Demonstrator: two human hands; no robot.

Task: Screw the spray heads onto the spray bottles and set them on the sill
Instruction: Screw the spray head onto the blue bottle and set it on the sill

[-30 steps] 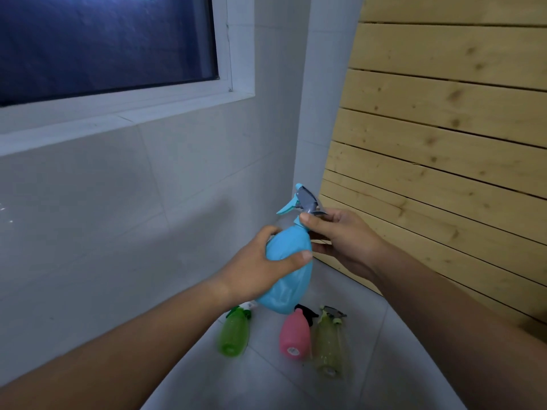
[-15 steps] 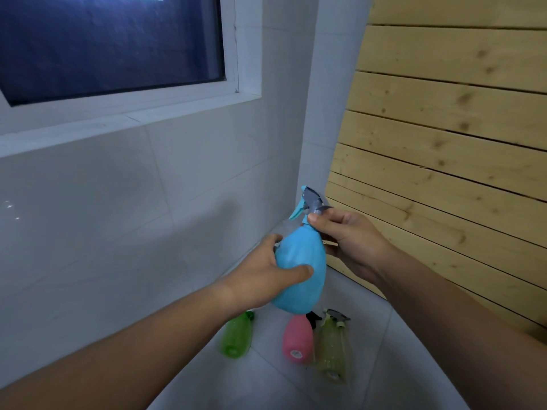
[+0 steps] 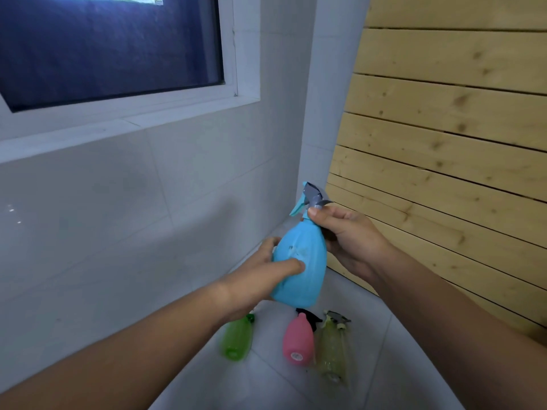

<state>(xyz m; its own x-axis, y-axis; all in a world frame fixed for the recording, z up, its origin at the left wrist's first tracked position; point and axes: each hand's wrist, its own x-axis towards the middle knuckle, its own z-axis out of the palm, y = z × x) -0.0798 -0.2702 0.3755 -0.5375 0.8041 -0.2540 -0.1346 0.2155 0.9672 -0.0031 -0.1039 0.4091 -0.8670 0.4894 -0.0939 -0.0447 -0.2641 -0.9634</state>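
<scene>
Blue spray bottle (image 3: 299, 270) is held in mid-air over the tiled floor (image 3: 399, 365), well below the window sill (image 3: 118, 128). The left hand (image 3: 260, 279) wraps its fingers round the rounded body, while the right hand (image 3: 346, 235) pinches the neck just under the grey spray head (image 3: 310, 196). The head sits slightly tilted, so I judge it could cross-thread if turned hard, or stay loose and leak. The smooth body could also twist in the left hand's grip and drop onto the green bottle (image 3: 238, 340), pink bottle (image 3: 298, 340) and yellowish bottle (image 3: 333, 350) lying on the floor below. The sill looks narrow, so a careless placing might tip the bottle.
</scene>
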